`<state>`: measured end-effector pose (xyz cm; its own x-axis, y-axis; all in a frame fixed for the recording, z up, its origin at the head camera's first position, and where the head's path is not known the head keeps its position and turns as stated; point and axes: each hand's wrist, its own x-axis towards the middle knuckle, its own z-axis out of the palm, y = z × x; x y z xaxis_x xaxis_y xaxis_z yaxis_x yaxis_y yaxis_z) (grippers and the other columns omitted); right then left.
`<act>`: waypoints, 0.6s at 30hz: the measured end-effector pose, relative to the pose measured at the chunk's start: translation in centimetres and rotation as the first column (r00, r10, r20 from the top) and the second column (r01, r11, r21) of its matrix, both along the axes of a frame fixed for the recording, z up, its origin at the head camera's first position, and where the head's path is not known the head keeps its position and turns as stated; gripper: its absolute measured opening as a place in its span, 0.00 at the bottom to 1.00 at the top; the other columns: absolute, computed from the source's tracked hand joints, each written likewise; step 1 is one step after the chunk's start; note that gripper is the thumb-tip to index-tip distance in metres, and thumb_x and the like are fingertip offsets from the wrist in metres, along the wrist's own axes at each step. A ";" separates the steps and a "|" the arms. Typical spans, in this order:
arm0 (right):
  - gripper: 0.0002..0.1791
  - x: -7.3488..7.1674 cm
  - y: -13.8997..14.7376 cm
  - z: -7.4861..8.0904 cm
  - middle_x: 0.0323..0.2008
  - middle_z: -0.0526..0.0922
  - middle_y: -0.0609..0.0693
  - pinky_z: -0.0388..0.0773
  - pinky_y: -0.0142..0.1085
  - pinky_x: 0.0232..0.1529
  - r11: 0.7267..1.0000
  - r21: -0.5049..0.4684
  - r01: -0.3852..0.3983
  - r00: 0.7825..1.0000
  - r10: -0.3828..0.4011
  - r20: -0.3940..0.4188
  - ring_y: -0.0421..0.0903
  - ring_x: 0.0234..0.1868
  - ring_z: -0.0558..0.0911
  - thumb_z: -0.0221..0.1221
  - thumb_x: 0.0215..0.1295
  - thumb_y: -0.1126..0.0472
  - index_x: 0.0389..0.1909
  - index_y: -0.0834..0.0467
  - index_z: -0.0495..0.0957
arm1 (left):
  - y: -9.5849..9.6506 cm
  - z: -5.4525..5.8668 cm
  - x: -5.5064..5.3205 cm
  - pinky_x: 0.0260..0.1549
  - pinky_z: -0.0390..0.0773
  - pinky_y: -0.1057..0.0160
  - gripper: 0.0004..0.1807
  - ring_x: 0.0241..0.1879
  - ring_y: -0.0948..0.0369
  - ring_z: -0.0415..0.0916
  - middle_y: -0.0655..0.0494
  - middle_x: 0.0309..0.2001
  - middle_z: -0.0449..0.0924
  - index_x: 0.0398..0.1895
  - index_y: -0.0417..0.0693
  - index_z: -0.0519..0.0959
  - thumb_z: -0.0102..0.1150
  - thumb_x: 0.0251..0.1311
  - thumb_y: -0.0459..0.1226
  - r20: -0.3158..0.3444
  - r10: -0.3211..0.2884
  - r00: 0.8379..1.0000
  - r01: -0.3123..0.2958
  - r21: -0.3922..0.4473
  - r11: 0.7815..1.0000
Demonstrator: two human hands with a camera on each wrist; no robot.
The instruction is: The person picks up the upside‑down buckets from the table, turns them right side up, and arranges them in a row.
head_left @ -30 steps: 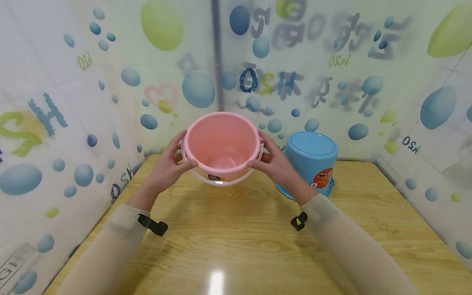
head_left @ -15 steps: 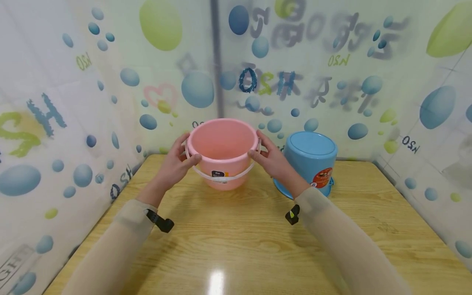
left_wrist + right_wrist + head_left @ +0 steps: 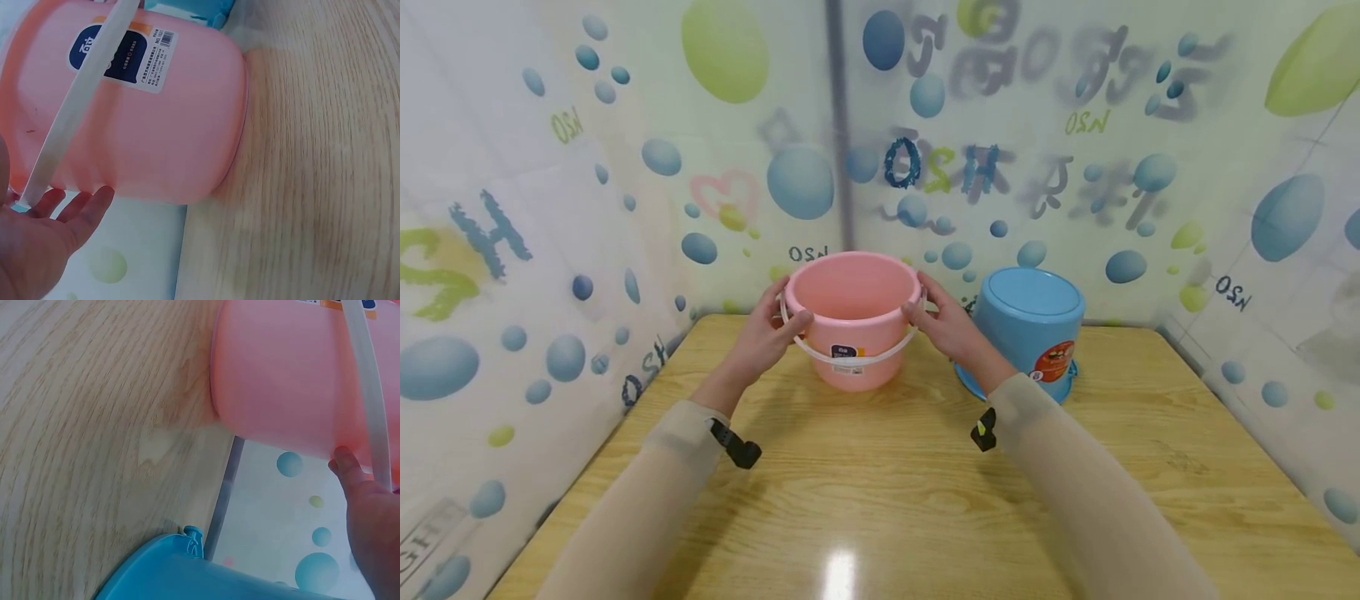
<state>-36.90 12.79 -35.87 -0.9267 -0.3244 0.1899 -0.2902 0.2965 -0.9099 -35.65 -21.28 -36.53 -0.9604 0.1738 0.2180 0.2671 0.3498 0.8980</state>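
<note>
A pink bucket (image 3: 857, 333) stands upright at the back of the wooden table, its mouth tilted slightly into the head view. Its white handle (image 3: 857, 362) hangs down across the front, over a dark label (image 3: 128, 56). On the left side, my left hand (image 3: 766, 335) grips the rim, thumb in front and fingers behind along the wall. My right hand (image 3: 946, 323) holds the opposite side the same way, thumb at the rim. In the right wrist view, the bucket's base meets the table.
An upside-down blue bucket (image 3: 1033, 308) with a red label stands to the right, close behind my right forearm. The wooden table (image 3: 880, 492) stretches toward me. A patterned curtain (image 3: 1030, 125) with blue and green spots encloses the back and sides.
Both hands have lowered the pink bucket onto the table and tipped it from facing me to upright. Its label now shows fully. The blue bucket has stayed put.
</note>
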 end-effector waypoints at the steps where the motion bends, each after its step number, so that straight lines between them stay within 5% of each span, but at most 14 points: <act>1: 0.48 -0.1 -0.1 0.0 0.90 0.49 0.55 0.72 0.59 0.80 1.000 0.000 -0.005 1.000 0.005 0.001 0.64 0.82 0.70 0.57 0.85 0.40 0.92 0.44 0.42 | 0.0 0.0 -0.1 0.70 0.79 0.35 0.49 0.74 0.38 0.74 0.42 0.87 0.58 0.93 0.65 0.41 0.61 0.82 0.48 0.003 0.000 1.000 0.000 0.000 1.000; 7: 0.46 -0.9 -0.6 0.2 0.87 0.58 0.58 0.75 0.58 0.78 1.000 0.016 0.011 1.000 -0.011 0.012 0.61 0.82 0.69 0.55 0.86 0.41 0.92 0.41 0.41 | -0.3 0.2 -0.8 0.71 0.79 0.36 0.49 0.82 0.40 0.66 0.51 0.91 0.46 0.92 0.72 0.38 0.60 0.82 0.52 0.039 -0.001 0.999 0.001 -0.009 1.000; 18: 0.45 -1.3 -1.3 0.6 0.83 0.64 0.61 0.75 0.57 0.78 1.000 0.008 0.022 0.997 -0.023 0.069 0.59 0.81 0.71 0.54 0.86 0.39 0.92 0.39 0.40 | -0.6 0.3 -1.8 0.72 0.78 0.35 0.51 0.82 0.40 0.65 0.51 0.91 0.46 0.92 0.73 0.37 0.59 0.80 0.59 0.075 0.019 0.997 -0.016 -0.039 0.999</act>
